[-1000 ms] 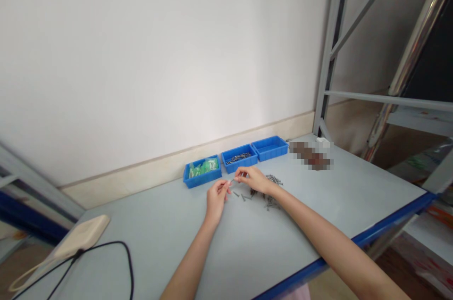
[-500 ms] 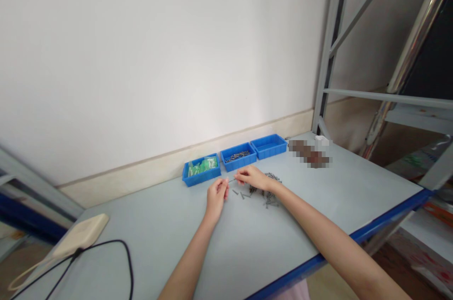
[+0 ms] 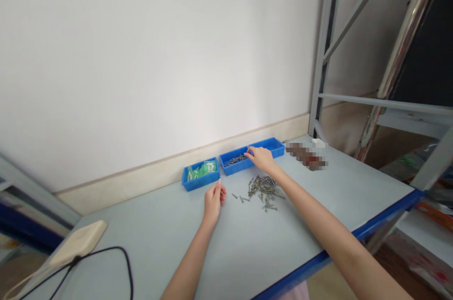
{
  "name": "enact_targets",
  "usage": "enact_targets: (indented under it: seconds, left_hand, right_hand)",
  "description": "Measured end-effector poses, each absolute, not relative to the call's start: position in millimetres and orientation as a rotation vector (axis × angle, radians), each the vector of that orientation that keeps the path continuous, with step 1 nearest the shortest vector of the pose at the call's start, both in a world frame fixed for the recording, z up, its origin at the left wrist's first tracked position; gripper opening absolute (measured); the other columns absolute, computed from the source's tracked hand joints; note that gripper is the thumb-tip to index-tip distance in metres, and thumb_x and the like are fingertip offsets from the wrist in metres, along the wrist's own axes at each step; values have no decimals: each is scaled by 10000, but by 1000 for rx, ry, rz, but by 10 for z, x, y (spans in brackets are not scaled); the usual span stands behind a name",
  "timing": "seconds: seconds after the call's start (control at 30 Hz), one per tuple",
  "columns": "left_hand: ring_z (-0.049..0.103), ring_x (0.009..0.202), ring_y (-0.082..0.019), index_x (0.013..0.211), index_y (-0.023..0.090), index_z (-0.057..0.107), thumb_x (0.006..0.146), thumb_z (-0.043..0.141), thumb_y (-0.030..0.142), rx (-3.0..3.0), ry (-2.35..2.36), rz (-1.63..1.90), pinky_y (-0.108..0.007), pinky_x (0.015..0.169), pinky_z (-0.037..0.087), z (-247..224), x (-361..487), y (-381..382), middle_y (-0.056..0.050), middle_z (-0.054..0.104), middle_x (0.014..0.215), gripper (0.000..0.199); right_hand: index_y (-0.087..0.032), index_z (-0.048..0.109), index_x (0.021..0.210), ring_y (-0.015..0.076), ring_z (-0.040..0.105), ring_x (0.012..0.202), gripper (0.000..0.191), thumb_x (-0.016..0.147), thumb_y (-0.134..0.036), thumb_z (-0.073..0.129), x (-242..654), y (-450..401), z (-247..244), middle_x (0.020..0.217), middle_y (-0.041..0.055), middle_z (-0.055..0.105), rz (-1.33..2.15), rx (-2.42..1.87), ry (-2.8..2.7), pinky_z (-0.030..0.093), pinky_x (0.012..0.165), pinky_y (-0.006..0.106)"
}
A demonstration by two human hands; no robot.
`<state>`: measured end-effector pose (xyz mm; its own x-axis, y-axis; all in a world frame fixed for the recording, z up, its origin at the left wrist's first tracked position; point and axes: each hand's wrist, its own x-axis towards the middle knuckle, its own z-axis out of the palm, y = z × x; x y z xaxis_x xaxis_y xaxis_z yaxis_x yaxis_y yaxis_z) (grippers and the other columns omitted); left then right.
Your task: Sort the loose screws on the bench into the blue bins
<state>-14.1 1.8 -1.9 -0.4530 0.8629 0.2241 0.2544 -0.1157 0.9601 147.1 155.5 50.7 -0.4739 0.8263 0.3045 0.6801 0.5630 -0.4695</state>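
Note:
My right hand [image 3: 260, 157] reaches over the right end of the middle blue bin [image 3: 238, 168], thumb and fingers pinched together on what looks like a thin metal screw, mostly hidden by the fingertips. Metal screws [image 3: 236, 160] lie inside that bin. My left hand [image 3: 213, 201] hovers near the table in front of the left blue bin [image 3: 201, 181], its fingers curled and thumb pressed on top; whatever they hold is hidden. A heap of loose screws [image 3: 262, 186] lies on the table below my right forearm, with a few stray screws [image 3: 242, 199] nearer my left hand.
Green and clear plastic packets [image 3: 202, 170] fill the left bin. The right blue bin [image 3: 274, 150] stands beside the middle one along the wall. A blurred brown item [image 3: 306, 156] lies farther right. At the left are a cream box [image 3: 79, 242] and a black cable [image 3: 123, 249].
My hands have moved apart; a thin screw was between their fingertips. The right went up and right to the middle bin, uncovering the heap. The left stayed nearly in place.

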Motion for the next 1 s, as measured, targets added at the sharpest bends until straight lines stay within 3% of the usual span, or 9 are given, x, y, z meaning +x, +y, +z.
enact_targets:
  seconds: [0.07, 0.17, 0.3, 0.47, 0.7, 1.0]
  left_hand:
    - [387, 356, -82, 529, 162, 489, 734, 425, 626, 1242, 1666, 1585, -195, 386, 299, -9, -122, 17, 35, 426, 396, 512]
    - [395, 359, -86, 529, 162, 498, 727, 426, 630, 1286, 1663, 1538, -199, 392, 308, -2, -88, 19, 34, 427, 391, 514]
    - [396, 359, -88, 534, 165, 498, 731, 418, 626, 1325, 1669, 1496, -203, 400, 310, -10, -68, 15, 37, 423, 386, 508]
    - [397, 367, -91, 551, 168, 497, 756, 400, 598, 1354, 1679, 1456, -207, 412, 308, -30, -70, 10, 37, 424, 402, 487]
    - [424, 387, -96, 784, 174, 527, 810, 406, 504, 1501, 1682, 1391, -198, 420, 321, -43, -57, -10, 42, 502, 490, 353]
    - [381, 365, -76, 686, 168, 499, 787, 469, 466, 1497, 1580, 1378, -188, 407, 294, -49, -46, 20, 66, 435, 432, 317]
  right_hand:
    - [-223, 663, 943, 192, 585, 855, 241, 840, -379, 510, 1639, 1533, 374, 917, 55, 663, 501, -1003, -2458, 392, 717, 255]
    - [-232, 690, 915, 181, 554, 893, 178, 780, -306, 600, 1777, 1481, 189, 955, 42, 636, 561, -756, -2601, 380, 753, 248]
    - [-235, 707, 857, 214, 501, 986, 136, 732, -258, 658, 1715, 1393, 91, 1013, 57, 601, 393, -804, -2654, 333, 825, 295]
    - [-194, 700, 758, 224, 501, 978, 67, 734, -242, 660, 1615, 1300, 94, 946, 66, 634, 399, -864, -2625, 300, 847, 317]
    - [-177, 668, 823, 153, 589, 772, 118, 801, -234, 568, 1549, 1113, 220, 829, 27, 680, 771, -602, -2456, 371, 725, 244]
    - [-177, 680, 832, 135, 582, 700, 146, 797, -279, 581, 1468, 957, 251, 777, 29, 682, 787, -523, -2420, 371, 659, 216]
